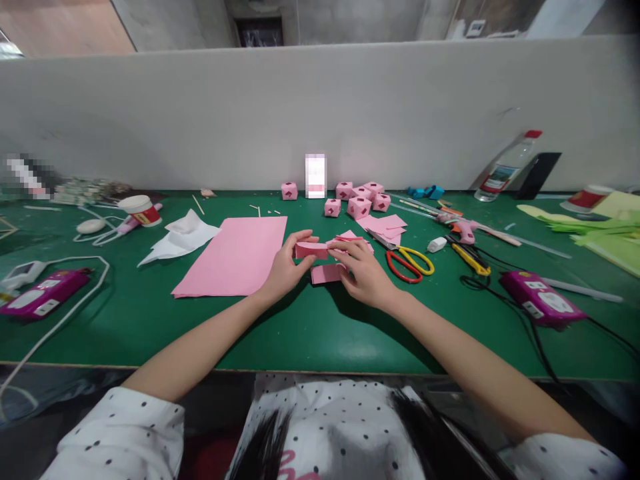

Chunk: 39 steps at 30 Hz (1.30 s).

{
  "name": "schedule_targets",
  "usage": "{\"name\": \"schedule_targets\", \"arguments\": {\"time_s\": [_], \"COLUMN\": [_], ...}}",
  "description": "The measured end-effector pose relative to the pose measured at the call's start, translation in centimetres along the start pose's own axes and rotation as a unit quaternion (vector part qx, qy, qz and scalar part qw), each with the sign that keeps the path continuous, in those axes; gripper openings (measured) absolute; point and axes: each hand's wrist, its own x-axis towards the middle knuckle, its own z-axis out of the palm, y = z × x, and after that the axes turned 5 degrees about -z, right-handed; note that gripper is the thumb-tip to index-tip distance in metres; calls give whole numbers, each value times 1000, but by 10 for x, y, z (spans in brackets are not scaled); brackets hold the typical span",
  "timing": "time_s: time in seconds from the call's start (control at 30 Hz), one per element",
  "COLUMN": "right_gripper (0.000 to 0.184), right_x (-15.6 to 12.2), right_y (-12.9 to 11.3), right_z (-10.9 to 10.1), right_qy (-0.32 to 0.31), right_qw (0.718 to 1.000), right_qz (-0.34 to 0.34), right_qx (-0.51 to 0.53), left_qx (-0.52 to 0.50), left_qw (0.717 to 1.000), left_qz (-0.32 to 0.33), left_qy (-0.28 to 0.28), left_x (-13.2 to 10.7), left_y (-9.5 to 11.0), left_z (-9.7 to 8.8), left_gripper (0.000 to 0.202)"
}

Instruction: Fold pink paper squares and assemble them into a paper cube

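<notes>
My left hand (286, 265) and my right hand (364, 270) meet over the green table (310, 327), both pinching a folded pink paper piece (311, 250) held just above it. A second small pink piece (326, 273) lies under my right fingers. A large pink sheet (235, 257) lies flat to the left of my hands. Small pink paper squares (383, 227) are stacked beyond my right hand. Several finished pink paper cubes (357, 199) sit near the back wall.
Scissors with red and yellow handles (410, 261) lie right of my hands, then a pink glue gun (465, 230), a yellow cutter (470, 259) and a purple power strip (543, 300). White paper (183, 239), a tape cup (140, 210) and another power strip (45, 293) lie left.
</notes>
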Motion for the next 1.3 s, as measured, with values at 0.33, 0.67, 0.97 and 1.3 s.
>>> {"name": "schedule_targets", "arguments": {"time_s": [0.33, 0.67, 0.97, 1.3], "right_gripper": [25, 18, 27, 28], "right_x": [6, 10, 1, -2], "right_y": [-10, -5, 8, 13], "right_z": [-11, -7, -13, -14], "right_qy": [71, 141, 34, -33], "right_qw": [985, 881, 912, 959], "right_qz": [108, 275, 297, 229], "right_qx": [117, 357, 281, 166], "left_qx": [-53, -29, 25, 30], "left_qw": [999, 995, 990, 993], "left_qz": [-6, 2, -2, -51], "left_qy": [1, -93, -140, -98], "left_x": [2, 1, 1, 3], "left_y": [1, 3, -2, -5], "left_z": [-1, -2, 0, 2], "left_gripper": [25, 28, 40, 20]}}
